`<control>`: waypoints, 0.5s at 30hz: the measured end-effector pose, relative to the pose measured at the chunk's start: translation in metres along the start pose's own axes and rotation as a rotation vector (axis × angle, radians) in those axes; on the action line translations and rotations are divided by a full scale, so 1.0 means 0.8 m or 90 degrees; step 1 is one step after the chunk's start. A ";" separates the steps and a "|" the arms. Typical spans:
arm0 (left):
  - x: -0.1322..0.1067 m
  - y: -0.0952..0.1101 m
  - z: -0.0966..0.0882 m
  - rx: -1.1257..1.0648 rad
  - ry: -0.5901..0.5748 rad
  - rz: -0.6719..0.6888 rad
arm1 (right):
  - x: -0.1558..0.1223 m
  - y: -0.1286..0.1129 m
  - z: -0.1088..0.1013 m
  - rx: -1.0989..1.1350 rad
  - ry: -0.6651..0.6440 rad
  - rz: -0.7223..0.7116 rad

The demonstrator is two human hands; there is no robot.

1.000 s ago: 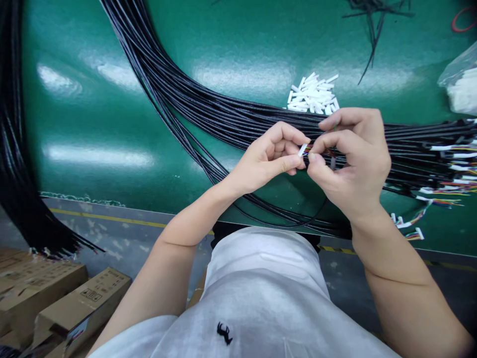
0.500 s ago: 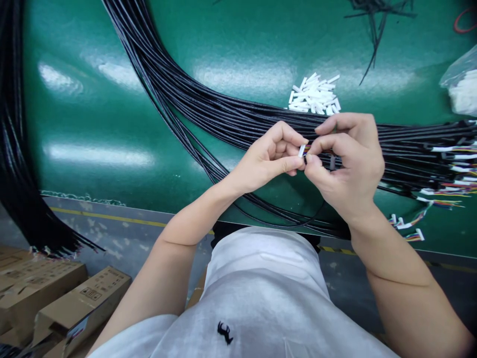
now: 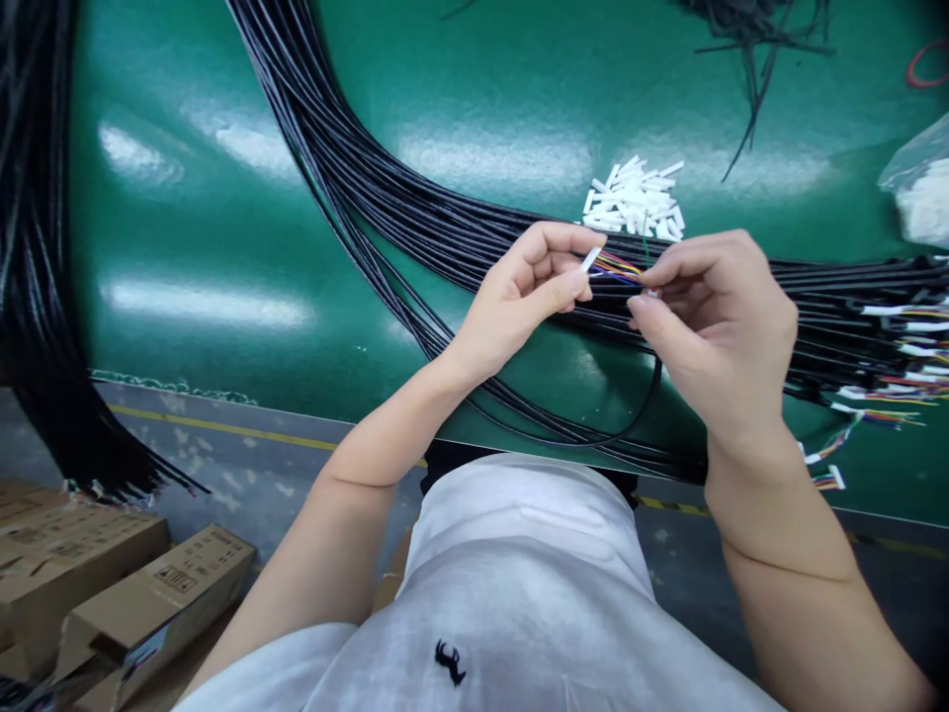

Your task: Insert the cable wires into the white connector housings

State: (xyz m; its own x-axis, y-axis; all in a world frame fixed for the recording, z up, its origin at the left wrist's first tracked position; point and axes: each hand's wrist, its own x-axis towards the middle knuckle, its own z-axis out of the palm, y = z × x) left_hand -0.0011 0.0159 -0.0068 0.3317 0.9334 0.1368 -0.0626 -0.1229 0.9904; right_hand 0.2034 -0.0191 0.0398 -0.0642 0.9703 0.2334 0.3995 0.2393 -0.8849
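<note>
My left hand (image 3: 526, 287) is closed in a pinch on a small white connector (image 3: 589, 260). Thin coloured wires (image 3: 617, 267) run from that connector to my right hand (image 3: 716, 316), whose fingers are pinched on the wires and on the black cable (image 3: 638, 415) they belong to. That cable loops down under my right hand. Both hands hover over a thick bundle of black cables (image 3: 415, 218) lying across the green table (image 3: 222, 198). A pile of loose white connectors (image 3: 638, 198) lies just behind my hands.
Cable ends with white connectors and coloured wires (image 3: 890, 366) fan out at the right. A clear plastic bag (image 3: 919, 188) sits at the far right edge. More black cables (image 3: 37, 247) hang off the table's left side. Cardboard boxes (image 3: 111, 593) stand on the floor at lower left.
My hands have drawn apart and risen a little. The connector, earlier pressed between both hands, now sits at my left fingertips with a short stretch of coloured wires showing.
</note>
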 end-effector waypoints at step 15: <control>-0.009 -0.013 0.007 0.205 0.055 0.124 | -0.006 -0.003 0.009 0.080 -0.006 0.116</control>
State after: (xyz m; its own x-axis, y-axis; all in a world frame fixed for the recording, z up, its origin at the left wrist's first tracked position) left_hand 0.0026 0.0084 -0.0183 0.2617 0.9054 0.3345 0.1874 -0.3876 0.9026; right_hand 0.1961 -0.0238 0.0380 -0.0095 0.9980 0.0617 0.2877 0.0618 -0.9557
